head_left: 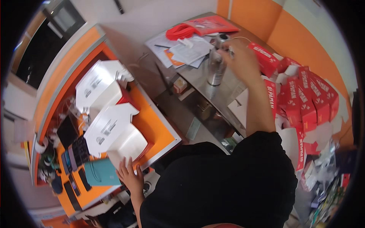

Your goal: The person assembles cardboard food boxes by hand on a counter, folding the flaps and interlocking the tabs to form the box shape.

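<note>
My left hand (131, 174) has its fingers spread at the near corner of an open food box (131, 140), white inside and red outside; the fingertips seem to touch its edge. A second open box (102, 89) of the same kind stands just beyond it, lid raised. My right arm stretches over the metal table (197, 79). My right hand (241, 59) is beside a silver cylinder (216, 70), which looks like a can, and a dark-topped one (221, 38) behind it. Motion blurs its fingers, so whether they grip anything is unclear.
Many folded red boxes (304, 98) are heaped at the right. Papers (190, 49) and a red bag (213, 24) lie at the table's far end. The orange counter (156, 133) also carries a teal box (100, 173), a calculator (80, 150) and phones. A gap separates counter and table.
</note>
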`<move>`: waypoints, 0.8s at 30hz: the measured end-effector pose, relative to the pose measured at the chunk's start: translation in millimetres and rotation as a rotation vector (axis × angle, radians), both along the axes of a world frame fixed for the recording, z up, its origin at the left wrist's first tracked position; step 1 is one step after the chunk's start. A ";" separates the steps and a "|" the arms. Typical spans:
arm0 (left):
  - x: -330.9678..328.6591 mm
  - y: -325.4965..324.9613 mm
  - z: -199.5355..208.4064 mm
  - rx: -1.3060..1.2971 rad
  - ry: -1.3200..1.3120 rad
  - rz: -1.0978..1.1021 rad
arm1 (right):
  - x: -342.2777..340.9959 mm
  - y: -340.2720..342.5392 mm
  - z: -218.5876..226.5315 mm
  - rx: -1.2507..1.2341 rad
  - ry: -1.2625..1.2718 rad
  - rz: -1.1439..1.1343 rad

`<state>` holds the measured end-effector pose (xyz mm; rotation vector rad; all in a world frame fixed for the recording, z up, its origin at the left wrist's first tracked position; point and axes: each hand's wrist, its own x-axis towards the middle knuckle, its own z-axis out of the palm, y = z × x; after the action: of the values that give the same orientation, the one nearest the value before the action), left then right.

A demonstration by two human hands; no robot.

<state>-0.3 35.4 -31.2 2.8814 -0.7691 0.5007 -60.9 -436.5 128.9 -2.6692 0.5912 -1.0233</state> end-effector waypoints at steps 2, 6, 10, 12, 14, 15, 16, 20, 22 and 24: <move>12.8 -7.6 -4.9 0.017 0.069 -0.020 | -45.3 -52.8 -2.7 -0.217 0.063 -0.446; 11.7 -8.9 -5.7 0.079 0.132 0.020 | -86.6 -106.3 -13.8 -0.151 0.437 -0.796; 3.8 -22.5 12.4 -0.082 0.153 -0.161 | -113.1 -197.4 -49.4 0.000 0.391 -0.687; 0.3 -16.1 31.9 -0.085 0.119 -0.166 | -100.3 -207.3 -57.9 0.097 0.373 -0.792; 5.9 -6.0 37.6 -0.101 0.137 -0.191 | -121.4 -257.3 -113.0 0.105 0.484 -0.865; 10.6 -0.1 37.1 -0.133 0.117 -0.193 | -146.7 -297.5 -140.7 0.065 0.723 -0.860; 6.6 4.6 39.2 -0.032 0.143 -0.143 | -113.7 -274.6 -131.8 0.117 0.704 -0.890; 16.4 24.0 10.7 0.036 0.131 -0.128 | -86.9 -233.4 -103.7 0.125 0.535 -1.031; 19.6 16.9 11.3 0.022 0.070 -0.181 | -92.4 -267.3 -107.8 0.196 0.243 -0.992; 19.5 5.3 23.8 -0.025 0.099 -0.221 | -84.7 -280.4 -95.3 0.194 -0.250 -0.878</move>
<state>19.2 40.7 -7.3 2.7288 -1.0406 0.3363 -145.6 -716.9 33.6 -2.0389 1.7649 -1.3583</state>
